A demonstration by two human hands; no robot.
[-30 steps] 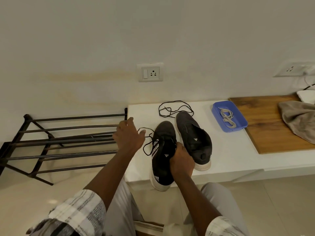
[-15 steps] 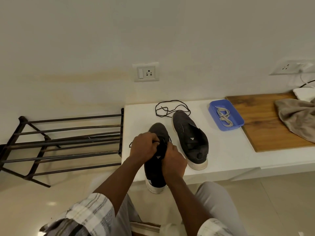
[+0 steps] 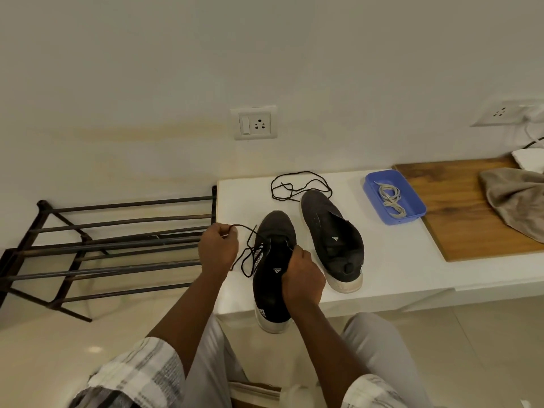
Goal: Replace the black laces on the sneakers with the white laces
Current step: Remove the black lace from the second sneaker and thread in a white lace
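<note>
Head view, looking down. A metal rack [image 3: 117, 245] stands on the floor, left of a white bench [image 3: 397, 260] set against the wall. On the bench's right part lies a wooden board [image 3: 459, 213] with a beige cloth [image 3: 512, 201] draped over it. Two black sneakers sit on the bench, toes to the wall: the near sneaker [image 3: 270, 290], its heel overhanging the front edge, and the far sneaker [image 3: 329, 234], just beside it on the right and without a lace. A blue tray [image 3: 409, 201] between the far sneaker and the board holds the coiled white laces [image 3: 390, 198]. The right hand [image 3: 303, 278] grips the near sneaker at its opening, fingers curled; whether they hold the tongue or the collar cannot be told. The left hand [image 3: 217, 248], fingers closed, pinches the threaded lace [image 3: 248, 251] and holds it out left of the shoe. A loose lace [image 3: 297, 184] lies looped at the far sneaker's toe. A socket [image 3: 255, 122] is on the wall.
</note>
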